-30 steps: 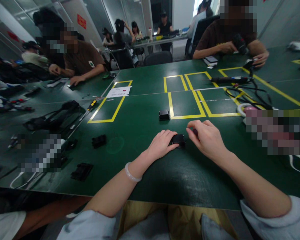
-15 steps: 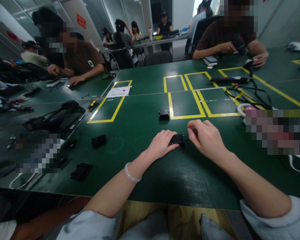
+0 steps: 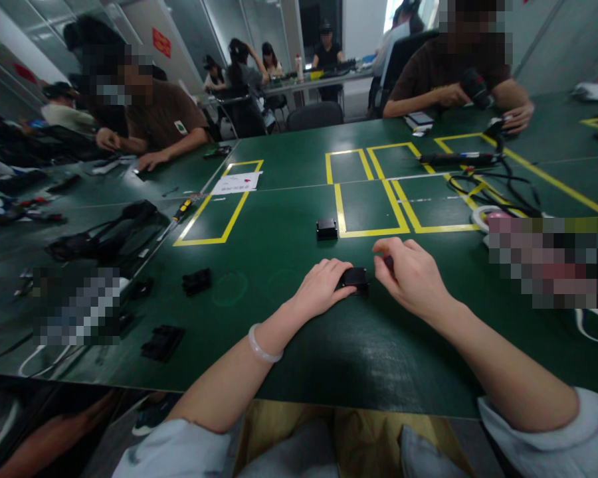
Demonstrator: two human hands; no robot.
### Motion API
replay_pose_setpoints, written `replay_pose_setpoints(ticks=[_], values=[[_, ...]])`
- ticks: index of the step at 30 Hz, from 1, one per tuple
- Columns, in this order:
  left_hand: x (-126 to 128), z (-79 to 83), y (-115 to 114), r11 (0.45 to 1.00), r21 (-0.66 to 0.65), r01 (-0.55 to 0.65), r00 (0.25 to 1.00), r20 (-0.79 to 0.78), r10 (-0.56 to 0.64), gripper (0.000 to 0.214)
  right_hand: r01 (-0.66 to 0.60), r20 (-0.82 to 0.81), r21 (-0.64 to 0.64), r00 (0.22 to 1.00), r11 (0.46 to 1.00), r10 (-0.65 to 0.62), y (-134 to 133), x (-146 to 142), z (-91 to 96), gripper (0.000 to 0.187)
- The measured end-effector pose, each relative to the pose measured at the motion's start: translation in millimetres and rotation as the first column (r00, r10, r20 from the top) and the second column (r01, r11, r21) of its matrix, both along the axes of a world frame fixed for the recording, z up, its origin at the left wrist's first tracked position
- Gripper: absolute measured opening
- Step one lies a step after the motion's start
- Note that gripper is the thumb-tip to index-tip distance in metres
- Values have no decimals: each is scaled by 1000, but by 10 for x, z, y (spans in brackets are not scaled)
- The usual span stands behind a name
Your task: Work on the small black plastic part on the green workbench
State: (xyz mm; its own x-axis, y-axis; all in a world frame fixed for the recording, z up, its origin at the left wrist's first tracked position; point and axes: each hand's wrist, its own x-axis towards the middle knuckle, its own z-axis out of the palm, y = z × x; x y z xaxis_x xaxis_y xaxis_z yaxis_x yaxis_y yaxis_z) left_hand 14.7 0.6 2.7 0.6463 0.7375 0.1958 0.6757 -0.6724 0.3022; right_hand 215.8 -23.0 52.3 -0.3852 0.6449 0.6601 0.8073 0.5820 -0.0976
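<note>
My left hand [image 3: 321,287] lies on the green table [image 3: 369,345] with its fingers closed on a small black block [image 3: 355,277], holding it down. My right hand [image 3: 413,273] hovers just right of that block, thumb and forefinger pinched together; what they pinch, if anything, is too small to make out. A second small black block [image 3: 327,229] sits a little farther away, beside a yellow taped rectangle [image 3: 369,207].
More black parts [image 3: 197,280] [image 3: 163,341] lie at left, with a screwdriver [image 3: 180,213], a black strap bundle [image 3: 104,236] and a white paper [image 3: 236,182]. Cables and a long tool [image 3: 458,159] lie at right. Other people sit around the table's far and left sides.
Almost nothing moved: my right hand shifted a touch, and the person at the lower left drew back out of view.
</note>
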Motion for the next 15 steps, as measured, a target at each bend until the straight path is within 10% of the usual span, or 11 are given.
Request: replay_pose_setpoints(ticks=[15], values=[[1,-6,2,1000,-10,-3,1000,0,3,37,13,5,17,1000,1000,-13,10,-1,19,8]])
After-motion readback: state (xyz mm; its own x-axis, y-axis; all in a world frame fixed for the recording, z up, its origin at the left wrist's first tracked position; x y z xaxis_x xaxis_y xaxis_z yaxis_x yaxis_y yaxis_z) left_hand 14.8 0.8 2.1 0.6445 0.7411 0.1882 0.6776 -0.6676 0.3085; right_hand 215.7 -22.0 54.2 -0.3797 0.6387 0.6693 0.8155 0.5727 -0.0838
